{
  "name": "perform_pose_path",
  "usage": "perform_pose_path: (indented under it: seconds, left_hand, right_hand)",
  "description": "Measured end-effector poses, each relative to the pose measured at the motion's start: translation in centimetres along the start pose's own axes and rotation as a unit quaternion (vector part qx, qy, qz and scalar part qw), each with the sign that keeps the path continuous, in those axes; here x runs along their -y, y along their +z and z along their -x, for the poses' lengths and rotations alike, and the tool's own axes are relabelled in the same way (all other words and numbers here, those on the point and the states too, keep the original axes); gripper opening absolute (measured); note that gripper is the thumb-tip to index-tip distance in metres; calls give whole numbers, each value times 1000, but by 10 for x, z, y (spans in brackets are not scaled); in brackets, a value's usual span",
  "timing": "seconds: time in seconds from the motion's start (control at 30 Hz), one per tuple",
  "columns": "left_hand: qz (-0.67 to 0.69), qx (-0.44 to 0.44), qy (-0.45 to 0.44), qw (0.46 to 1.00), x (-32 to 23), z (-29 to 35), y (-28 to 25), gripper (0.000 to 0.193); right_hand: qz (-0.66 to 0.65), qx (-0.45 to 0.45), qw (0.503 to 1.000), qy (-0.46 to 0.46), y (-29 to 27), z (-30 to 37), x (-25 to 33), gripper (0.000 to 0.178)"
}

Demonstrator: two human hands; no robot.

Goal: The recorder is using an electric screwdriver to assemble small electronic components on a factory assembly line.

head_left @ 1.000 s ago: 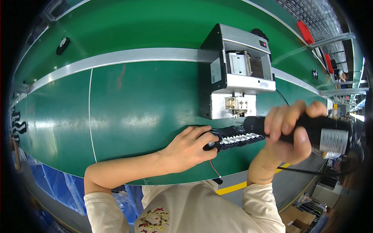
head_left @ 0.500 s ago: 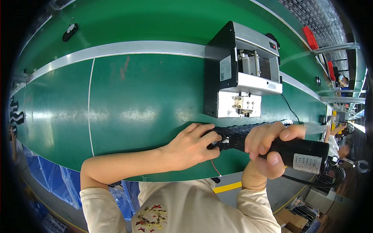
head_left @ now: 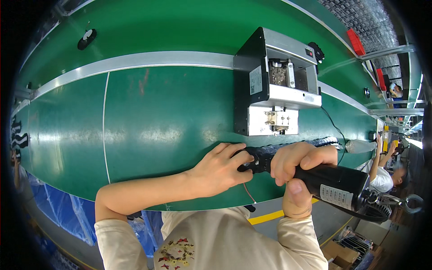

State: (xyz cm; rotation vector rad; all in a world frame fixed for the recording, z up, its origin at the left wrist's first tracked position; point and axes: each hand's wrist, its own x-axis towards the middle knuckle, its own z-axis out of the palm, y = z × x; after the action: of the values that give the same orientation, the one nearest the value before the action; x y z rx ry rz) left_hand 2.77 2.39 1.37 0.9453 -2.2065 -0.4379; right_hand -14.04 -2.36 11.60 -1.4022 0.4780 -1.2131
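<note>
Gripping black power tool (head_left: pixel 337 182), right hand (head_left: pixel 294 166) curled; left hand (head_left: pixel 220 170) palm-down

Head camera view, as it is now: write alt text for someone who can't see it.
A person's right hand grips a black cylindrical tool, its tip at the end of a long dark part that the left hand holds on a green workbench. A silver-and-black machine stands just beyond.

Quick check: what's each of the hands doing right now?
Left hand: fingers curled, holding the left end of the long black part.
Right hand: closed around the black cylindrical tool.
</note>
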Motion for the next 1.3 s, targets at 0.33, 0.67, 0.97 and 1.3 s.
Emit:
perform_pose_path:
  seconds: [0.33, 0.67, 0.97, 1.3]
  left_hand:
    - [1, 29, 7, 1000, 1, 0, -1, 26]
    - [-2, 30, 9, 1000, 1, 2, -1, 25]
    - [10, 15, 10, 1000, 2, 2, 1, 25]
    - [12, 18, 4, 1000, 2, 1, 0, 22]
  right_hand:
    - [-36, -41, 986, -159, -34, -49, 27, 49]
    - [-3, -70, 993, -99, -27, -64, 9, 39]
    - [-45, -45, 995, -72, -18, 7, 17, 44]
    - [1, -47, 998, -33, -6, 24, 7, 39]
